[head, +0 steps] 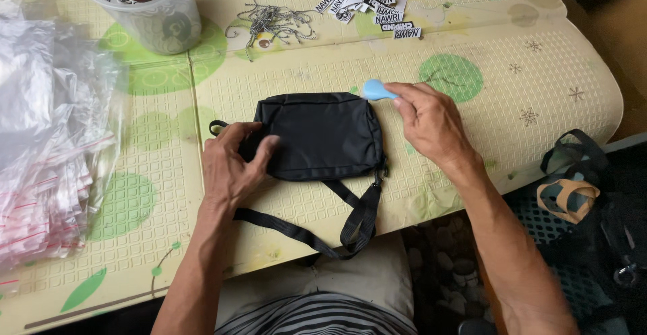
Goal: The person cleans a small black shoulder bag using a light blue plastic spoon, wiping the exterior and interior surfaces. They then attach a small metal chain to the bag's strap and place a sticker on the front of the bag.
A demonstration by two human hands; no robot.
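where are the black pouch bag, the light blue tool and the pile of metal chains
black pouch bag [322, 136], head view, middle of its front panel
light blue tool [375, 90], head view, rounded end sticking out of the right hand [428, 123]
metal chains [275, 21], head view, centre of the tangle

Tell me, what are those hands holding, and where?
The right hand pinches a small light-blue tool by its rear end. The left hand presses on the black bag's left end.

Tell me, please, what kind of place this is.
Probably a small home workshop for finishing and packing bags. A black bag lies on a mat-covered table, with a pile of clear zip bags, loose labels and metal chains nearby.
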